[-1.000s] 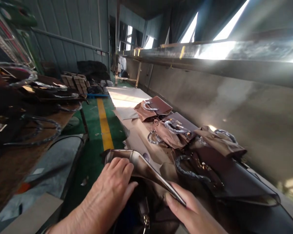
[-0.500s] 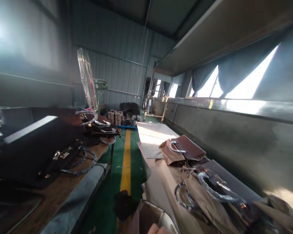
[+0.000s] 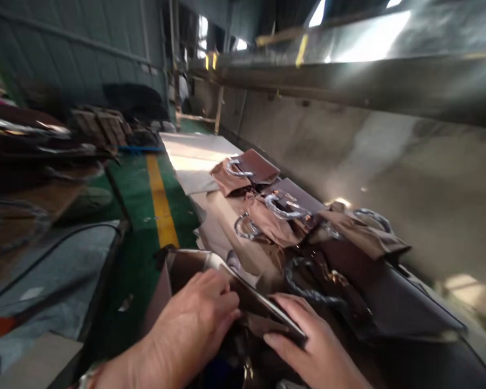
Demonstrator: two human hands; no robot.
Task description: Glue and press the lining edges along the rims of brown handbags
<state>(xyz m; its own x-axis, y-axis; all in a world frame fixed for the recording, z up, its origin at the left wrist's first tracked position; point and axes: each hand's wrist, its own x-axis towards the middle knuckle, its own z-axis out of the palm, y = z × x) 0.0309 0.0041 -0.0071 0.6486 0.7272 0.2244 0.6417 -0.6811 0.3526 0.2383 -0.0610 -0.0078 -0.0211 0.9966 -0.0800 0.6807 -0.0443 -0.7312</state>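
Two bare hands are closed on one stiff brown panel with a pale shiny edge (image 3: pixel 253 302). It is held low in the middle of the view, tilted down toward the right, at the near end of a long paper-covered worktable (image 3: pixel 198 162).

- Left hand (image 3: pixel 194 319): fingers are curled over the upper edge of the panel and the palm is laid on its face. The grip is clamped on the panel.
- Right hand (image 3: pixel 308 346): the lower right end of the panel is pinched between the thumb on top and the fingers beneath. Blur leaves the fingertips unclear, so a firm hold is only probable.
- Below the panel, between the two wrists, a dark bag body with a small metal clasp (image 3: pixel 247 373) is partly seen. Its shape cannot be made out.

Just right of the right hand, a large dark brown handbag with a plastic-wrapped handle (image 3: pixel 397 308) is laid flat on the table. Farther along, a tan handbag (image 3: pixel 360 237), a dark handbag with a wrapped silver-looking handle (image 3: pixel 295 197) and a reddish-brown handbag (image 3: pixel 259 165) are piled, overlapping one another.

A grey metal wall with a bright ledge above (image 3: pixel 348 70) is seen along the table's right side. To the left, a green floor with a yellow line (image 3: pixel 160 200) separates the table from a second wooden bench (image 3: pixel 32 259), on which more dark goods are stacked, blurred.
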